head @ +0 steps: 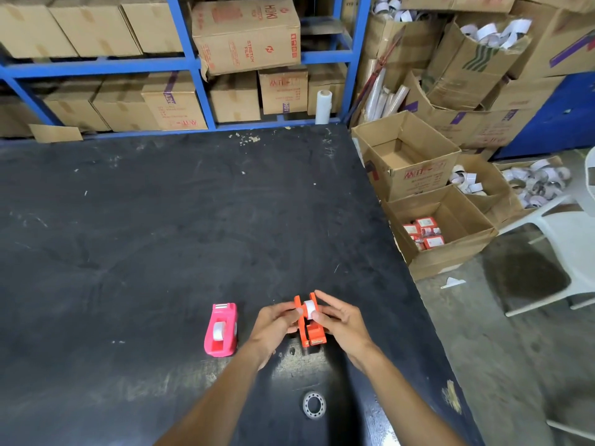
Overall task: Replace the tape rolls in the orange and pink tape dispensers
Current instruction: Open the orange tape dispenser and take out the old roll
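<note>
From the head view, your left hand (273, 320) and right hand (341, 320) are both closed around the orange dispenser (310, 329), which sits on the dark bench (161, 236) near its right edge. Your fingertips pinch the white tape roll (309, 309) between its side walls; whether you are seating it or lifting it out cannot be told. The pink dispenser (221, 329) stands just left of your left hand, untouched, with a white roll in its cradle. A ring (314, 404), perhaps a spent core, lies nearer you on the bench. I judge you are mid-way on the orange one, with the pink likely still to do
</note>
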Action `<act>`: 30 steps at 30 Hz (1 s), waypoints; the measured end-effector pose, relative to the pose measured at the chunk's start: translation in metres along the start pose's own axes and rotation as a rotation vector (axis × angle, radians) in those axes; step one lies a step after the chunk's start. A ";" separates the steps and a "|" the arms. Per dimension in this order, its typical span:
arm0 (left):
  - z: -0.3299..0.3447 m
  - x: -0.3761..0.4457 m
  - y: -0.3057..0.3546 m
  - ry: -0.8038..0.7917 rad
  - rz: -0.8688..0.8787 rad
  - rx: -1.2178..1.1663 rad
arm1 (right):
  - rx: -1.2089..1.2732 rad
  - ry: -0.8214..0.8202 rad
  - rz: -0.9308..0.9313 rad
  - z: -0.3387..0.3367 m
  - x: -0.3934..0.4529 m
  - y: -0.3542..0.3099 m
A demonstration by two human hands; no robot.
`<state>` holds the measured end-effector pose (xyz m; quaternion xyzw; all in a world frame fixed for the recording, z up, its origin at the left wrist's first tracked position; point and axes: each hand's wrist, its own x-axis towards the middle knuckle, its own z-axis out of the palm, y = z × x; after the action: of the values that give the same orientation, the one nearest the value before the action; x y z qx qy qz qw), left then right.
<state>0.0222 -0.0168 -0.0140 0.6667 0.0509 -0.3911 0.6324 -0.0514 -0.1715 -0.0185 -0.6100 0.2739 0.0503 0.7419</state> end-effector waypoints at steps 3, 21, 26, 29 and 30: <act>0.001 0.001 0.001 0.023 0.011 0.034 | 0.047 0.030 -0.003 0.001 0.002 0.002; 0.004 0.012 0.005 0.483 -0.101 0.501 | -0.027 0.070 0.053 -0.019 0.003 0.002; 0.005 -0.001 0.009 0.490 0.031 0.683 | -0.022 0.047 0.047 -0.012 -0.007 0.000; 0.011 -0.013 0.014 0.251 0.149 0.514 | -0.005 0.022 0.023 -0.008 -0.012 -0.004; 0.014 -0.019 0.018 0.143 0.119 0.459 | -0.003 0.014 0.013 -0.007 -0.014 -0.005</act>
<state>0.0132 -0.0244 0.0134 0.8207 -0.0341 -0.3062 0.4811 -0.0637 -0.1761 -0.0079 -0.6098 0.2829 0.0511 0.7386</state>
